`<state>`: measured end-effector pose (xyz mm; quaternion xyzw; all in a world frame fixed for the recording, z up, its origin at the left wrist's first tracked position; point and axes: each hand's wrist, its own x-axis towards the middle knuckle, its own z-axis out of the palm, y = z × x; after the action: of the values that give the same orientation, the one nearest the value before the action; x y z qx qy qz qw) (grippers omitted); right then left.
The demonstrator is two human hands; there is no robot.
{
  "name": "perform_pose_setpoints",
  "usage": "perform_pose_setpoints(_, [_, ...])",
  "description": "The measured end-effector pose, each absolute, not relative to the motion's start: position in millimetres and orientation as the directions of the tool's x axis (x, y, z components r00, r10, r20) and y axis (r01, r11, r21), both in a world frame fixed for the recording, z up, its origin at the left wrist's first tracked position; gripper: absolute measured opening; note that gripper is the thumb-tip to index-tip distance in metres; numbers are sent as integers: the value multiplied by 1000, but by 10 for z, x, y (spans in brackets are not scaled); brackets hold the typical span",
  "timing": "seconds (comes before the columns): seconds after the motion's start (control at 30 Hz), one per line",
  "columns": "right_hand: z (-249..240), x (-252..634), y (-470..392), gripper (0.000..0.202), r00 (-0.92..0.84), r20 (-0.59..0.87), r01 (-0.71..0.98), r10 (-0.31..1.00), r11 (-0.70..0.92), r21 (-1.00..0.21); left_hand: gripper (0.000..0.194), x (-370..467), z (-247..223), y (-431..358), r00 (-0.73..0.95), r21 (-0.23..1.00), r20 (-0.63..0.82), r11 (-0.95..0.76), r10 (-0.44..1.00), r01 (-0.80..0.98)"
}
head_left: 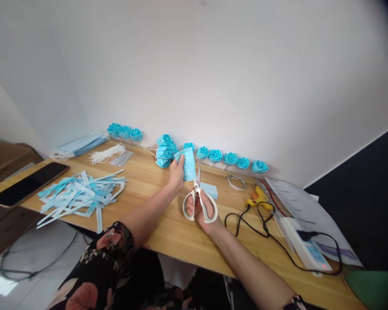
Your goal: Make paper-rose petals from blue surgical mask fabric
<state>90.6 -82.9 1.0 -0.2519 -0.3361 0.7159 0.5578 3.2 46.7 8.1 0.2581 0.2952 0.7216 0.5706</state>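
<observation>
My left hand (176,171) pinches a folded piece of blue face-mask fabric (189,165) and holds it up above the table. In my right hand (204,212) is a pair of scissors with off-white handles (211,215), my fingers through the loops. The scissor blades point up and stand slightly parted at the fabric's lower right edge; whether they touch it I cannot tell. Partly hidden behind the scissors, a light blue fabric piece (210,190) lies on the table. Just behind my left hand is a bunch of blue fabric flowers (165,151).
Blue flowers (230,159) line the wall. Cut strips (84,196), a phone (29,183), face masks (82,145), white cords (107,153) and grey wires (122,158) lie left. On the right are a wire coil (236,182), yellow glue gun (259,198), power strip (305,245) and cable.
</observation>
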Motion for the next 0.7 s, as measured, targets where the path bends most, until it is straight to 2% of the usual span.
perform_pose_setpoints(0.23, [-3,946,-844,39,-221,-53,-633,974,-185,-752,29,72,39,457,-257,737,30,-195,966,-647])
perform_pose_setpoints(0.7, [12,971,-890,38,-238,-58,-588,969,-192,-785,28,33,90,463,-263,735,10,-186,965,-652])
